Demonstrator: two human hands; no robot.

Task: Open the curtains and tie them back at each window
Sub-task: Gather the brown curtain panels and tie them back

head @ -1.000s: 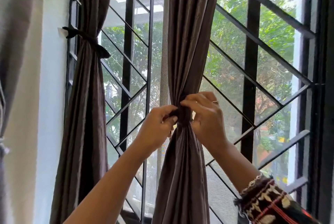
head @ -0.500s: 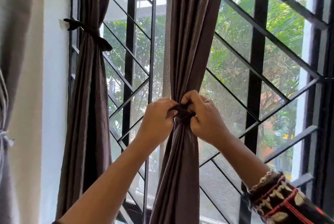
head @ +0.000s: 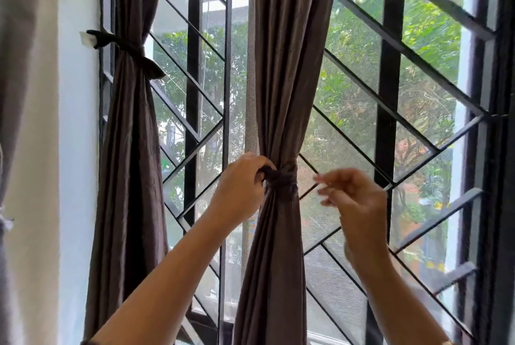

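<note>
**Curtain tie at centre window: knot made, not yet proven**

The middle curtain [head: 278,79] hangs gathered at the mullion, cinched by a dark tie-back [head: 281,178]. The left hand [head: 241,191] is closed on the knot's loose end at the tie's left side. The right hand [head: 354,199] is blurred, fingers loosely spread, apart from the fabric and holding nothing.

Risk: the knot looks small against a thick bundle; if the left hand lets go before it is snug, I judge the tie may slip down or loosen.

Surroundings: the left curtain [head: 128,149] is already tied to a wall hook [head: 86,39]. The black window grille [head: 388,93] stands close behind, limiting reach around the bundle.
</note>
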